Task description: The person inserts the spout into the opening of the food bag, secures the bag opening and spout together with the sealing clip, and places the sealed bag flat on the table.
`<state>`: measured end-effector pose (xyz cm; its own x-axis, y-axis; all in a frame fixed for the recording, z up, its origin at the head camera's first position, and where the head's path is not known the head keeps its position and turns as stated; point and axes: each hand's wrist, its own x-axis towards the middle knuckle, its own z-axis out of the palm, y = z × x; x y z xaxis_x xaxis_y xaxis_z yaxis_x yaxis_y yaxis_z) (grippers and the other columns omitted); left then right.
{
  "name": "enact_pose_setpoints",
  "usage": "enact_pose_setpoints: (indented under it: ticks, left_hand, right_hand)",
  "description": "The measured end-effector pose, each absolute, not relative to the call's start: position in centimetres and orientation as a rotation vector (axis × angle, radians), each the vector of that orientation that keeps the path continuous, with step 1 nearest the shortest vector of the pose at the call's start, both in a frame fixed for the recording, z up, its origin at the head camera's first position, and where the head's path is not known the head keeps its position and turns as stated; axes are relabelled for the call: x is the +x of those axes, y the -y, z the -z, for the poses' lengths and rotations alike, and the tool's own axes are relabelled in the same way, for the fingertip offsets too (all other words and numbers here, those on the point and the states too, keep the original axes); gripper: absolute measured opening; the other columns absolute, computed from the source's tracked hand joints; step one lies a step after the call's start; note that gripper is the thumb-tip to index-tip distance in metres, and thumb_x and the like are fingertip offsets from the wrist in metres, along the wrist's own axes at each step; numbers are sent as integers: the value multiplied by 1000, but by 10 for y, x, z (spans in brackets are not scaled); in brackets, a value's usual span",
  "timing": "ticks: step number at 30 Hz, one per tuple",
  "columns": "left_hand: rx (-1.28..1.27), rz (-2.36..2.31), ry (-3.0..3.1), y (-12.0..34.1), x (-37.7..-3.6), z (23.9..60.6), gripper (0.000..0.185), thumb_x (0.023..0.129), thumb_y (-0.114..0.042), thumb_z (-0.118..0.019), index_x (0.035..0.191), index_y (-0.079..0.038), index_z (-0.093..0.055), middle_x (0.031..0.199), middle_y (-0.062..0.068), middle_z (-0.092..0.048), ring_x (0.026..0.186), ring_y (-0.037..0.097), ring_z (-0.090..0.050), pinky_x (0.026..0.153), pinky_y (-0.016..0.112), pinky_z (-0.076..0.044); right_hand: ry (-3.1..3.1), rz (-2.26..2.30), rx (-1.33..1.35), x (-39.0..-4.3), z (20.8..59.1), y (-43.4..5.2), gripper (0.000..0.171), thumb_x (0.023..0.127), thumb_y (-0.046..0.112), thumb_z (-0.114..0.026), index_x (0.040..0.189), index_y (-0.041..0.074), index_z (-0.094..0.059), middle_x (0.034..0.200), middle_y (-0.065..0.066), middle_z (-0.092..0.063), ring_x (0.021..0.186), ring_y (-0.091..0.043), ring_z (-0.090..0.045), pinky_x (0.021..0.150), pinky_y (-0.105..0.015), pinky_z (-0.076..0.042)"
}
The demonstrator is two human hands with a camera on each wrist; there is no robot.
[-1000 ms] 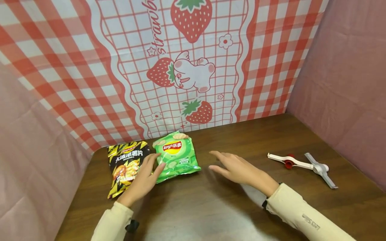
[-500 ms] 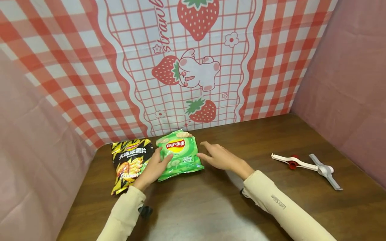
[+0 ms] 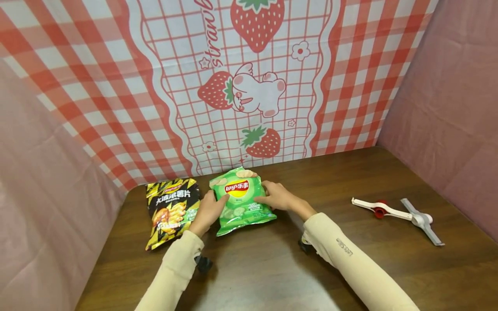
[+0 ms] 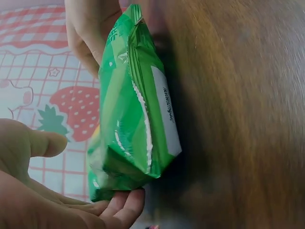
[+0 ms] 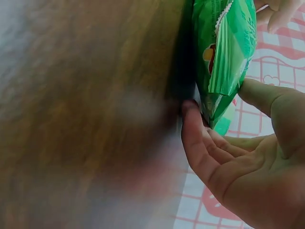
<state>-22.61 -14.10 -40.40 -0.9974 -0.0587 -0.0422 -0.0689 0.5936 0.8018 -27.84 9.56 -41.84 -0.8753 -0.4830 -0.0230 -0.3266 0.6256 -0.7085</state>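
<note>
Green bag [image 3: 242, 203] is near the back of the surface [image 3: 256, 268], slightly farther from the black bag [image 3: 171, 209] than half a second ago. The right hand [image 3: 282, 197] has reached it, fingers and thumb gripping its edge. Only the left wrist view shows the left hand's [image 3: 209, 211] fingers touching it, thumb apart.

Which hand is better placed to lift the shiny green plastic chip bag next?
Right hand, probably: its wrist view shows thumb and fingers flanking one end of the green plastic chip bag. The left hand has fingers against it, but its thumb appears clear.
</note>
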Motion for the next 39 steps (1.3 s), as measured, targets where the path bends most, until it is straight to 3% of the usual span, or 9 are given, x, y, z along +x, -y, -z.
enact_pose_setpoints:
  ticks: [3,6,9,11,14,20,26,32,39]
  left_hand:
    - [-142,-1446,-2770,137,-229,407,37,99,-30,-56,105,6,-59,96,20,-61,92,31,-59,80,40,-49]
    - [-141,-1464,-2755,134,-230,412,30,98,-28,-57,95,2,-59,85,13,-55,81,25,-52,72,36,-45]
    - [-125,-1468,-2752,131,-230,415,39,98,-26,-57,118,8,-59,111,22,-62,100,30,-57,87,42,-48]
    - [-119,-1486,-2734,129,-228,415,50,98,-26,-57,133,9,-52,131,26,-57,115,33,-55,97,48,-46]
    - [-111,-1514,-2715,126,-227,415,54,98,-26,-58,138,10,-47,137,27,-54,122,37,-53,102,51,-43]
    - [-92,-1545,-2717,121,-224,415,58,97,-27,-59,141,8,-46,142,27,-50,129,39,-49,106,51,-41]
    - [-133,-1749,-2634,121,-219,412,56,97,-27,-62,140,6,-49,133,24,-58,117,34,-59,93,46,-51]
    - [-142,-1898,-2444,123,-212,412,66,97,-28,-64,144,11,-39,138,30,-51,119,37,-58,86,40,-56]
    - [-64,-1960,-2443,118,-200,407,55,96,-23,-66,137,10,-48,125,27,-61,105,30,-63,78,40,-57]
  right_hand:
    - [-2626,1114,-637,-278,421,-99,59,95,29,-68,137,-7,-47,71,-4,-64,48,-17,-60,50,-31,-53]
    - [-2603,1151,-627,-277,424,-103,57,95,28,-68,136,-5,-48,69,-4,-65,46,-18,-60,49,-33,-54]
    - [-2595,1177,-629,-276,426,-106,56,95,27,-68,136,-5,-48,67,-4,-64,45,-17,-60,48,-33,-54]
    - [-2609,1188,-633,-275,425,-106,55,95,26,-69,136,-5,-49,67,-4,-63,45,-17,-59,48,-33,-54]
    - [-2639,1193,-640,-274,423,-108,53,95,25,-69,135,-4,-50,65,-4,-60,44,-18,-59,49,-33,-54]
    - [-2668,1184,-676,-267,419,-112,58,95,24,-69,139,-5,-46,68,-7,-59,45,-22,-60,53,-30,-53]
    - [-2707,1222,-718,-258,419,-119,70,93,23,-71,145,-12,-38,83,-7,-66,45,-14,-58,57,-29,-53]
    - [-2762,1230,-792,-245,415,-127,70,92,24,-73,143,-12,-40,98,-9,-68,63,-9,-60,72,-30,-53]
    - [-2844,1254,-882,-227,404,-139,66,90,21,-75,143,-6,-45,98,-6,-65,74,-10,-59,70,-28,-52]
